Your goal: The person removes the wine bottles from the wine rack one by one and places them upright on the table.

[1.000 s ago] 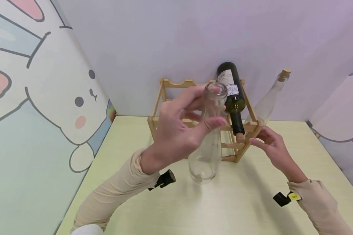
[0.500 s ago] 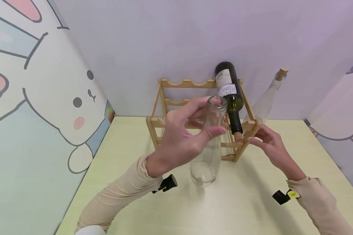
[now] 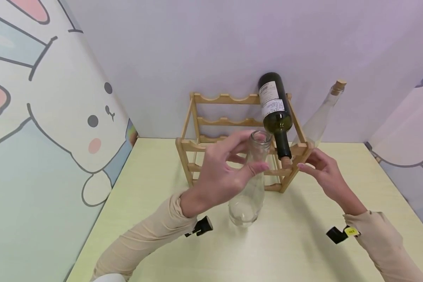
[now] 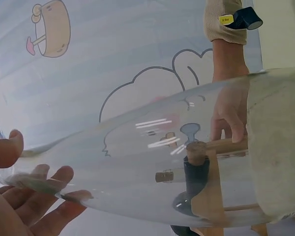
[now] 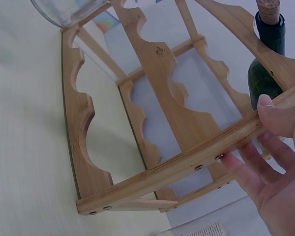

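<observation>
The head camera looks forward and down from above the table [image 3: 169, 250], taking in both arms and the wooden rack [image 3: 197, 129] against the far wall. The left wrist camera sits very close, looking along the clear bottle [image 4: 152, 162] toward the rack. The right wrist camera looks up from table height at the rack [image 5: 152, 88]. All three share the rack and the dark bottle [image 3: 275, 113].

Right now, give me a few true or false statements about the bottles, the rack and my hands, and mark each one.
1. The left hand holds the clear glass bottle near its neck. True.
2. The dark green bottle stands upright on the table. False: it lies on the wooden rack, cork toward the camera.
3. The right hand touches the rack's corner. True.
4. The clear glass bottle is corked. False: its mouth is open.
</observation>
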`<state>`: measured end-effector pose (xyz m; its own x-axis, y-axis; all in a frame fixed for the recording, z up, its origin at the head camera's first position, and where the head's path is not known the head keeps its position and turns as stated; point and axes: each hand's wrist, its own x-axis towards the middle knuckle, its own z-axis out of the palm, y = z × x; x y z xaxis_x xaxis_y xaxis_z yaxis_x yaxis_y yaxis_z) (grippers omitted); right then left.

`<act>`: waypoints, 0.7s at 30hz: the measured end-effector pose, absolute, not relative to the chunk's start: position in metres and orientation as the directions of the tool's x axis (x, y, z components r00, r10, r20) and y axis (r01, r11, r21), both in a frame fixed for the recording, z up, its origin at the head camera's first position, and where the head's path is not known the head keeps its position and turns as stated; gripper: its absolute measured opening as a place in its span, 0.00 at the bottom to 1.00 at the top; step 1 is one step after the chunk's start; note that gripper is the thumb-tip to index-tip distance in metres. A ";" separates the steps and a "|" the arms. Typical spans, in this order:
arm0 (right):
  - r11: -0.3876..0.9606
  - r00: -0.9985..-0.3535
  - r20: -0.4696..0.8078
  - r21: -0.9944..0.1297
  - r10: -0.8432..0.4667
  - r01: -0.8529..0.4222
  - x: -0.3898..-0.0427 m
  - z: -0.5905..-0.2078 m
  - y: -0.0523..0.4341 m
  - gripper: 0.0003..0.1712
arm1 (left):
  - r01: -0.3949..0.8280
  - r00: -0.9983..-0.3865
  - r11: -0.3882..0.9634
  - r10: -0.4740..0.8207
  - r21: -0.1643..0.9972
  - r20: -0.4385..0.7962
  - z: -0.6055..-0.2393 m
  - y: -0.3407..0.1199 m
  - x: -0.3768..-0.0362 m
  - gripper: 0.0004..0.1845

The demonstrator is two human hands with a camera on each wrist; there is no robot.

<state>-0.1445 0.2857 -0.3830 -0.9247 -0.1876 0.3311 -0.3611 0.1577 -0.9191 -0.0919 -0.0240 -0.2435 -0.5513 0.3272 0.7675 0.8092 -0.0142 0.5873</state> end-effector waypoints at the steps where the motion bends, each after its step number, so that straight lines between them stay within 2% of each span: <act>1: 0.159 -0.925 0.332 -0.919 -0.186 -0.362 -0.144 -0.383 0.286 0.19 | 0.807 -0.554 -0.013 0.328 0.590 0.765 -0.245 -0.024 -0.092 0.23; 21: 0.117 -0.924 0.335 -0.926 -0.182 -0.359 -0.144 -0.384 0.285 0.20 | 0.776 -0.593 -0.005 0.334 0.630 0.733 -0.266 -0.028 -0.094 0.23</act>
<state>-0.1440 0.2849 -0.3835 -0.9244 -0.1824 0.3351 -0.3587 0.1168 -0.9261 -0.0937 -0.0285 -0.2658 -0.5926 0.3344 0.7328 0.7764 -0.0051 0.6303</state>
